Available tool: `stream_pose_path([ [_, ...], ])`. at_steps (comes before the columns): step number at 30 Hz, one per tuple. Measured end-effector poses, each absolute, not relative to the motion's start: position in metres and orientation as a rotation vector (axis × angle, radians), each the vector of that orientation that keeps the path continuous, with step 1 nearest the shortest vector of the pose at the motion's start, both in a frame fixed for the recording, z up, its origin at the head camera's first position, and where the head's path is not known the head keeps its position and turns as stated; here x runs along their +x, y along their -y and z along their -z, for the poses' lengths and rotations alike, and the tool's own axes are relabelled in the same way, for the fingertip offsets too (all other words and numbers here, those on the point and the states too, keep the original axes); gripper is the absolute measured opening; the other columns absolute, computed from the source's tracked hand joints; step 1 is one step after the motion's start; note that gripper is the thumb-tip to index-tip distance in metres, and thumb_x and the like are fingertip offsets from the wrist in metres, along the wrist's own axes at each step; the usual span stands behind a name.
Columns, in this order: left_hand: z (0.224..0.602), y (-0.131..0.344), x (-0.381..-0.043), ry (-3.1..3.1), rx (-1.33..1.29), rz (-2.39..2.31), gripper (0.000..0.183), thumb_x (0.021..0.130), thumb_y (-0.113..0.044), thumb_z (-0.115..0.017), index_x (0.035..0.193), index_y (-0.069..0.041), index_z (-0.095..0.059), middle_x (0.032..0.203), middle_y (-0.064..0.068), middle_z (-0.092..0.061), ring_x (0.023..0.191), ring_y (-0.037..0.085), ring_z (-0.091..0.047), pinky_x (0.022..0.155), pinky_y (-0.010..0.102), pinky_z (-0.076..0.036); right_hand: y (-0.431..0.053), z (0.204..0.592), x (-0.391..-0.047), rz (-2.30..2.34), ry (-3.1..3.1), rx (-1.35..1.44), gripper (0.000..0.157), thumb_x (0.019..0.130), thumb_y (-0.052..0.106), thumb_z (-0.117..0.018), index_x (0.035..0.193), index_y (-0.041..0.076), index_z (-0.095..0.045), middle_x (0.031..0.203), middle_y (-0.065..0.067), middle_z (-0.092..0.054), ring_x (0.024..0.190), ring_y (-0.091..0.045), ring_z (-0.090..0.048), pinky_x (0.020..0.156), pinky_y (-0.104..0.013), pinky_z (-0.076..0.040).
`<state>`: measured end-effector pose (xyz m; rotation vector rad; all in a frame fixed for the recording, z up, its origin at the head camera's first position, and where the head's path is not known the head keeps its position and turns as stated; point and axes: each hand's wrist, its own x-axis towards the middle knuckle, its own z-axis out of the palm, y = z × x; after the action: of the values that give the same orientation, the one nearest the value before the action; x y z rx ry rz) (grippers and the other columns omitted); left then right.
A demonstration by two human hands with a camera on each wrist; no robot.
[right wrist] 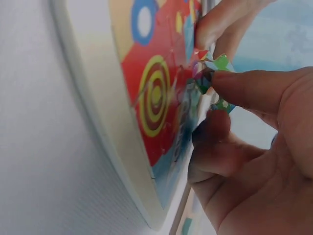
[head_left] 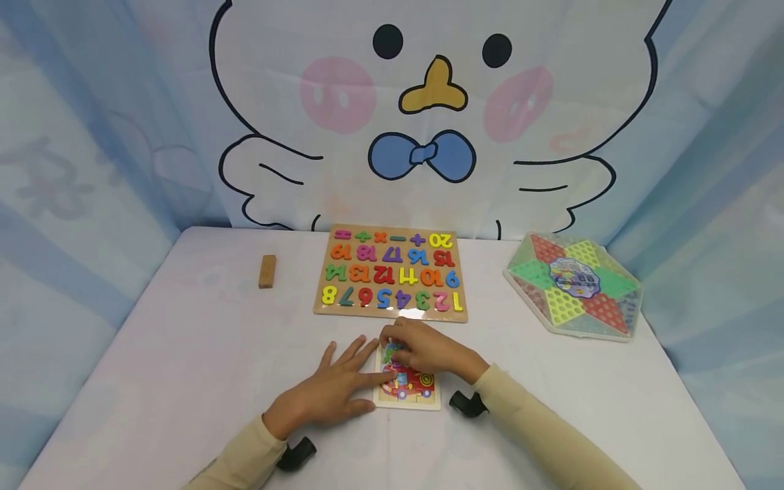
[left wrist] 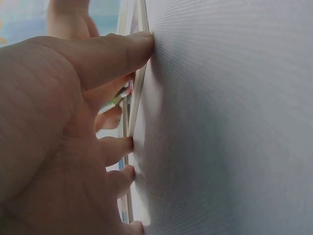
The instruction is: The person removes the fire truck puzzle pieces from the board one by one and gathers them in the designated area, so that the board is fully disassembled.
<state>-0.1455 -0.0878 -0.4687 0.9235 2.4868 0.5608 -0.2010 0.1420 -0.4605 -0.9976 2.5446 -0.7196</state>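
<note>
A small picture puzzle (head_left: 407,406) with a red vehicle lies on the white table, its pale frame nearest me. My left hand (head_left: 331,390) is spread flat beside it; the index finger reaches onto the picture and the thumb touches the frame's left edge. With thumb and fingers my right hand (head_left: 429,347) pinches a puzzle piece (right wrist: 205,81) with green and dark print over the puzzle's far left part. In the right wrist view the piece is tilted up from the picture. The right hand hides much of the puzzle's upper part in the head view.
Just beyond the puzzle lies a wooden number board (head_left: 320,299) with coloured numerals. A hexagonal star-patterned game box (head_left: 576,286) is at the back right, and a small wooden block (head_left: 267,271) at the back left. A patterned curtain (head_left: 429,197) hangs behind the table.
</note>
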Motion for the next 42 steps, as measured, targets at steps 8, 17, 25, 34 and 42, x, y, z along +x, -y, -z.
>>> stream_pose_path([
  [8,0.471,0.087,-0.145,-2.492,0.91,-0.556,0.053,0.098,-0.038,-0.068,0.149,-0.036,-0.054,0.17,0.011,-0.017,0.157,0.035,-0.004,0.117,0.072,0.0,-0.158,0.451,-0.196,0.901,-2.462,-1.016,0.013,0.1,0.012,-0.065,0.111,0.011,-0.072,0.101,0.007,-0.069,0.088,-0.007,-0.058,0.085,-0.028,-0.053],
  [17,0.469,0.088,-0.145,-2.498,0.892,-0.563,0.054,0.098,-0.037,-0.069,0.149,-0.036,-0.053,0.17,0.011,-0.016,0.157,0.035,-0.004,0.119,0.069,0.001,-0.221,0.436,-0.189,1.013,-2.574,-0.731,0.009,0.098,0.007,-0.067,0.103,0.009,-0.074,0.091,0.004,-0.066,0.078,-0.014,-0.052,0.067,-0.025,-0.046],
  [25,0.468,0.089,-0.145,-2.494,0.873,-0.581,0.053,0.097,-0.037,-0.069,0.149,-0.035,-0.054,0.17,0.01,-0.016,0.157,0.034,-0.003,0.119,0.067,0.003,-0.241,0.454,-0.191,1.03,-2.551,-0.658,0.017,0.091,0.0,-0.071,0.093,0.012,-0.058,0.079,0.003,-0.05,0.076,-0.015,-0.049,0.066,-0.026,-0.041],
  [34,0.47,0.089,-0.145,-2.491,0.887,-0.585,0.054,0.097,-0.036,-0.069,0.149,-0.036,-0.054,0.171,0.01,-0.015,0.157,0.034,-0.002,0.119,0.067,0.003,-0.237,0.463,-0.191,0.899,-2.706,-0.66,0.014,0.092,0.003,-0.073,0.095,0.01,-0.062,0.086,0.003,-0.054,0.079,-0.014,-0.05,0.068,-0.028,-0.045],
  [42,0.469,0.088,-0.146,-2.491,0.88,-0.575,0.054,0.097,-0.036,-0.069,0.15,-0.036,-0.053,0.171,0.01,-0.015,0.157,0.034,-0.003,0.119,0.068,0.003,-0.234,0.463,-0.191,0.88,-2.724,-0.627,0.011,0.093,0.002,-0.072,0.098,0.008,-0.065,0.088,0.002,-0.057,0.08,-0.015,-0.051,0.07,-0.029,-0.047],
])
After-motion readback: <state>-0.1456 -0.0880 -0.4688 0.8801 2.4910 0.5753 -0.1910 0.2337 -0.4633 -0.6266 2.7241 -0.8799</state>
